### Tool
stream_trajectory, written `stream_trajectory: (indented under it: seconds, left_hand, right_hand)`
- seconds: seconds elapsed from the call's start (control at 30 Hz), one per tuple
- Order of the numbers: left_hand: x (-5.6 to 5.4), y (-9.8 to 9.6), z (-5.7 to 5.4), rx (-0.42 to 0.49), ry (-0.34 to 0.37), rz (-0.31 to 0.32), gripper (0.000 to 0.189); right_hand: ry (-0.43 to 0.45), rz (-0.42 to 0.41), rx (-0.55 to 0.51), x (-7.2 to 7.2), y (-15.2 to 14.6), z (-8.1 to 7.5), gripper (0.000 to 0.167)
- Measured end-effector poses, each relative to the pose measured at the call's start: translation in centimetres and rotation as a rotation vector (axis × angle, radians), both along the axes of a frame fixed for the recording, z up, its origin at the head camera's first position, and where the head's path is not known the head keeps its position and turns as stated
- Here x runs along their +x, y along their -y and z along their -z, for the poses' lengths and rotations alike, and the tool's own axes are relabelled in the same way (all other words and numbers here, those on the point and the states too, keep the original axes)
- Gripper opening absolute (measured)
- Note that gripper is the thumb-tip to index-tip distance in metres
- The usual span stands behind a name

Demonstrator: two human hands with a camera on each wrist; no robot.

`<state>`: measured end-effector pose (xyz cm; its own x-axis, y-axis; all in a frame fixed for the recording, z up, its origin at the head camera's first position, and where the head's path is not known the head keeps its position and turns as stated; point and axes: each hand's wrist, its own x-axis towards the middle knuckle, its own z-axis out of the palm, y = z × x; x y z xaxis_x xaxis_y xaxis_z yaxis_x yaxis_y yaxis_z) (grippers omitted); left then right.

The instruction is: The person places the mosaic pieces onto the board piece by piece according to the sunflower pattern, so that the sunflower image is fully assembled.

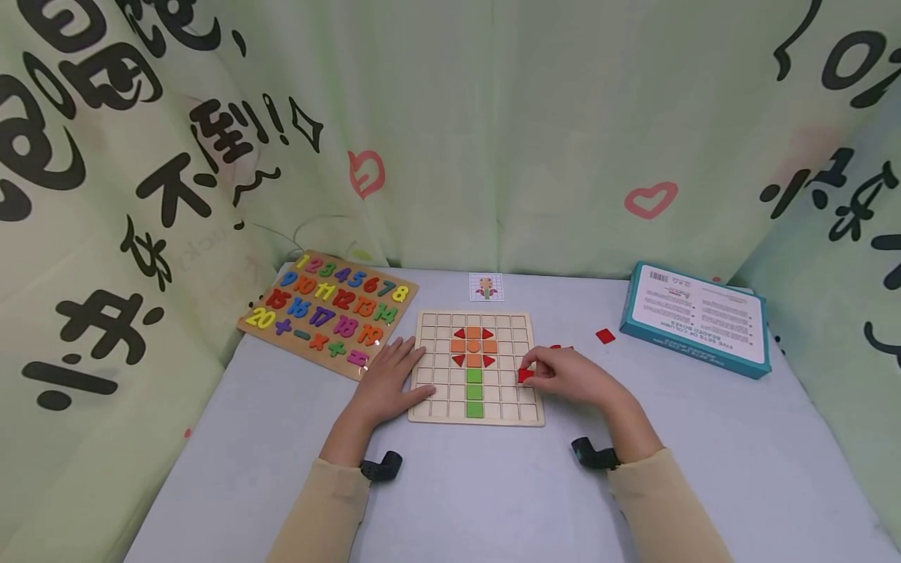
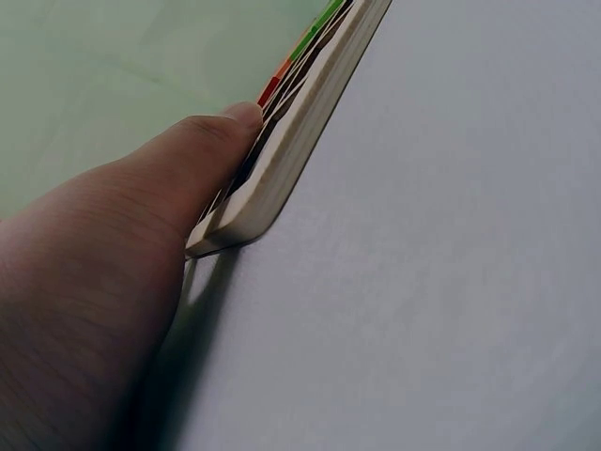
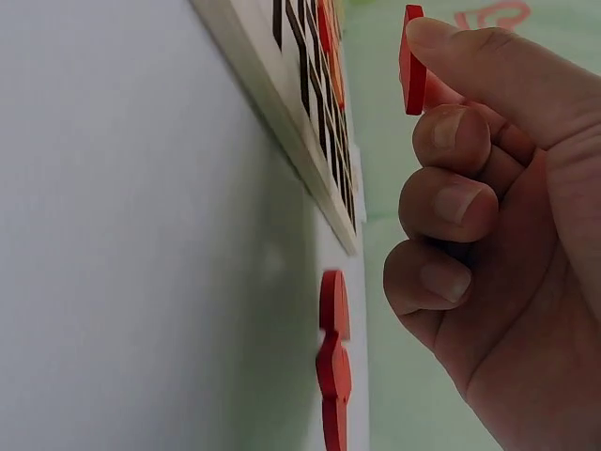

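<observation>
A wooden grid board (image 1: 432, 408) lies on the white table. Orange tiles (image 1: 475, 346) form a cross on it, with red triangles (image 1: 460, 360) at the corners and a column of green tiles (image 1: 475, 392) below. My left hand (image 1: 385, 381) rests at the board's left edge, fingers spread, and its thumb touches the rim in the left wrist view. Over the board's right edge, my right hand (image 1: 572, 377) pinches a red tile (image 3: 413, 61) between thumb and forefinger. Its other fingers are curled in. Beyond it, loose red pieces (image 3: 333, 310) lie on the table.
Behind the grid board lies a small pattern card (image 1: 486, 287). A number puzzle board (image 1: 380, 289) sits at the back left, close to my left hand. At the back right are a teal box (image 1: 697, 317) and a single red tile (image 1: 605, 336). Printed curtains surround the table.
</observation>
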<state>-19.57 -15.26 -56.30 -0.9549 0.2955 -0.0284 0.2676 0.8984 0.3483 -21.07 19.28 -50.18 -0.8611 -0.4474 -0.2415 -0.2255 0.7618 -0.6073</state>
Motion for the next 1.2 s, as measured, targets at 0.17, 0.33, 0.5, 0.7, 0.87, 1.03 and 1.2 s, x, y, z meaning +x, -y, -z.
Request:
stream_trajectory:
  seconds: [0.17, 0.33, 0.5, 0.7, 0.87, 1.03, 1.2]
  left_hand:
    - [0.0, 0.0, 0.0, -0.002, -0.001, -0.002, 0.083]
    - [0.0, 0.0, 0.0, -0.008, -0.001, -0.006, 0.083]
    - [0.0, 0.1, 0.0, -0.001, 0.004, -0.001, 0.083]
    - [-0.1, 0.1, 0.1, -0.005, -0.001, 0.004, 0.083]
    - [-0.1, 0.0, 0.1, 0.002, -0.005, -0.001, 0.083]
    - [-0.1, 0.0, 0.0, 0.008, 0.006, -0.005, 0.083]
    - [-0.1, 0.0, -0.1, 0.009, 0.007, -0.005, 0.083]
  right_hand:
    - [0.009, -0.029, -0.001, 0.0, 1.5, 0.2, 0.026]
    - [-0.004, -0.067, -0.006, 0.2, 3.2, 0.1, 0.024]
    - [-0.006, -0.08, 0.017, 0.3, 4.3, 0.3, 0.025]
    - [-0.002, -0.094, 0.046, 0.4, 5.1, 0.7, 0.023]
    - [0.009, -0.108, 0.073, 0.5, 5.4, 0.9, 0.022]
    - [0.001, -0.113, 0.089, 0.4, 5.6, 1.1, 0.02]
    - [-0.002, -0.107, 0.084, 0.5, 5.7, 1.1, 0.019]
